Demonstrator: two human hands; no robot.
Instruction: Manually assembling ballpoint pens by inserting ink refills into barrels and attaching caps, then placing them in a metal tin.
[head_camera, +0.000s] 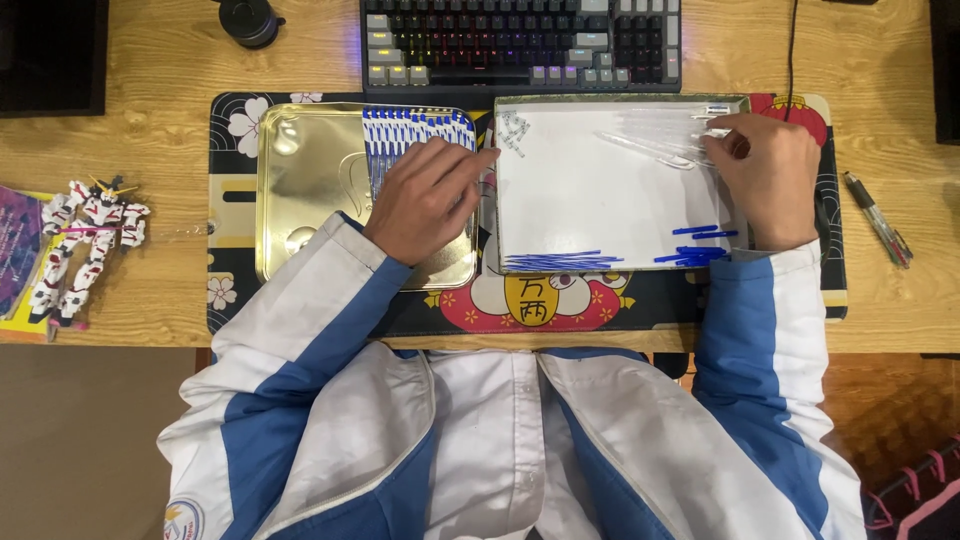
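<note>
My left hand (425, 195) rests on the right part of a shallow gold tin tray (305, 190), fingers stretched toward a white tray (600, 195), beside a neat row of blue-capped pens (410, 130). My right hand (765, 175) sits at the white tray's top right corner, fingertips pinched on one of several clear pen barrels (655, 140). Loose blue refills lie along the white tray's bottom edge (560, 262) and at its lower right (700, 245). A small heap of tiny metal parts (513, 132) lies at the tray's top left.
Both trays lie on a patterned desk mat (530, 300) on a wooden desk. A keyboard (520, 42) stands behind them, a dark round lid (248, 20) to its left. A white toy robot figure (85, 245) lies far left, pens (880, 220) far right.
</note>
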